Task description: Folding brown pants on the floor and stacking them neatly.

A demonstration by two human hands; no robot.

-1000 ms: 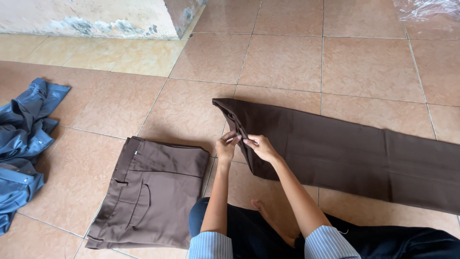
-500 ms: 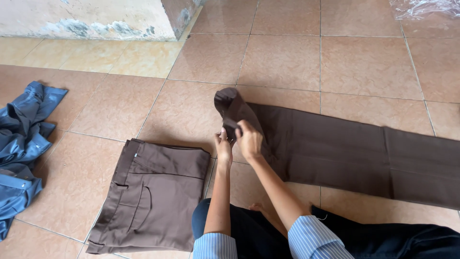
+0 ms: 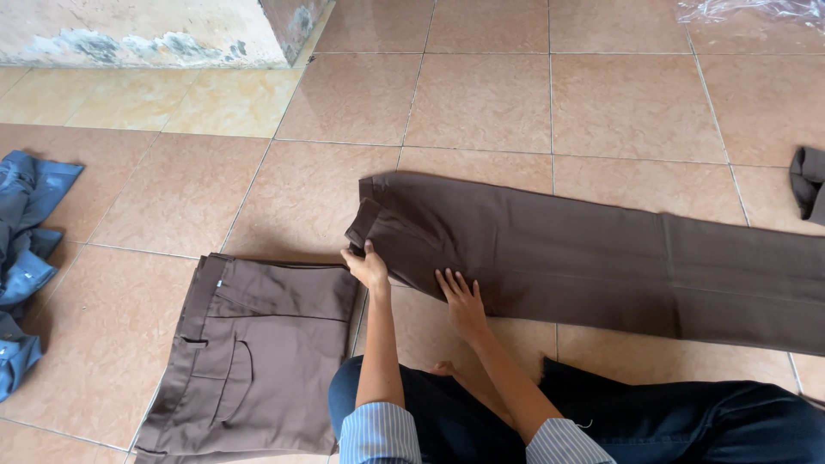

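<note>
Both your hands lay on the dark brown trousers (image 3: 601,258): left hand (image 3: 368,266) pinched the folded waist, right hand (image 3: 462,299) pressed flat, fingers spread; the trouser legs ran off frame.

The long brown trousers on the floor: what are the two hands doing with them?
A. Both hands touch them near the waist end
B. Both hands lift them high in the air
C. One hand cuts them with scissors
A: the left hand grips the waist edge of the long brown trousers and the right hand lies flat on them, all on the tile floor.
</note>
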